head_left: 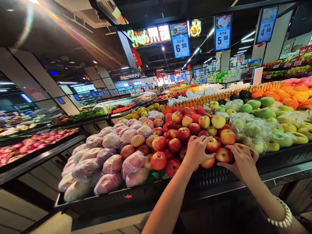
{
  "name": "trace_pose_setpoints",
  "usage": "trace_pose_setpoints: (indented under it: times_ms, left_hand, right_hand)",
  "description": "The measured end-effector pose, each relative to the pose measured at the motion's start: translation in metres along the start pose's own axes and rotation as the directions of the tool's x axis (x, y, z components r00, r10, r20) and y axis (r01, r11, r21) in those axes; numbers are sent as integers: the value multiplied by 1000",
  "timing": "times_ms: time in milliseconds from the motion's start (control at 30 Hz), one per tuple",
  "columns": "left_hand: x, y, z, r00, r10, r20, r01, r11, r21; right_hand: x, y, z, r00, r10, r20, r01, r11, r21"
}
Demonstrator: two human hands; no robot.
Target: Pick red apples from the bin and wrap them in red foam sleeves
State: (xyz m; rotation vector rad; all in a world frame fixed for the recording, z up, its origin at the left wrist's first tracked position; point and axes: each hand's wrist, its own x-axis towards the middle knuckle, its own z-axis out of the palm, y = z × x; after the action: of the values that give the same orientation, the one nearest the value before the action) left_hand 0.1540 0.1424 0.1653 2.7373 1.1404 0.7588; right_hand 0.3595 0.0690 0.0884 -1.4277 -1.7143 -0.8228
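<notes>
My left hand (198, 150) reaches over the front of a heap of red and yellow apples (183, 134). Its fingers and thumb curve around a red apple (212, 145) that still sits among the others. My right hand (243, 158), with a pale beaded bracelet on the wrist, pinches another red-yellow apple (223, 155) at the front edge between thumb and fingers. A larger apple (227, 136) lies just behind that one. Part of the fruit under my left palm is hidden.
Film-wrapped, pinkish fruit (109, 164) is piled on the left, beside the apples. To the right lie green fruit (264, 113), some under plastic film. A black crate rim (109, 200) runs along the front. Price screens (179, 40) hang overhead.
</notes>
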Motion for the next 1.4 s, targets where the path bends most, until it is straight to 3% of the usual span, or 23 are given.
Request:
trace_pose_setpoints:
  times_ms: [133,233,333,400,467,533,633,733,833,900,1000,1167,1267,1400]
  left_hand:
    - [1,-2,0,1000,18,-2,-18,1000,-11]
    - [0,-4,1,1000,28,-10,-28,999,-20]
    - [-2,-4,3,999,38,-19,-38,999,-24]
    - [-3,-4,4,999,39,-25,-40,999,-23]
    - [-4,-3,6,999,30,-37,-31,999,-16]
    - [-4,-2,8,999,17,-49,-17,1000,-3]
    - [-4,-1,10,998,10,-57,-9,1000,15]
    - [-4,-1,8,999,18,-45,-17,1000,21]
    - [-3,-1,4,999,15,-38,-14,1000,22]
    - [-2,1,2,999,20,-34,-20,999,25]
    - [-1,6,3,999,28,-24,-27,999,33]
    - [-6,6,-7,999,43,-5,-43,999,22]
    - [-15,-9,-35,998,24,-55,-24,1000,-7]
    - [-30,-33,-68,976,-136,-167,138,990,-4]
  right_hand:
    - [25,21,-2,974,-107,201,95,993,72]
    - [43,30,-7,914,-153,377,103,983,151]
    - [45,33,-10,890,-151,429,76,979,188]
    - [32,26,-11,939,-110,325,68,988,137]
    - [12,10,-9,990,-18,142,13,999,33]
    - [-8,-9,-5,995,100,-27,-101,994,-49]
    - [-22,-21,4,978,162,-129,-167,985,-31]
    - [-15,0,12,986,74,-150,-71,997,22]
    - [2,34,12,997,-75,6,73,983,171]
    - [12,50,10,979,-144,142,100,955,280]
    - [16,53,3,964,-162,209,97,952,290]
    - [1,21,-10,994,-107,19,102,980,170]
    - [-7,5,-16,995,8,-104,7,990,142]
    - [5,-12,-19,982,26,-189,3,988,154]
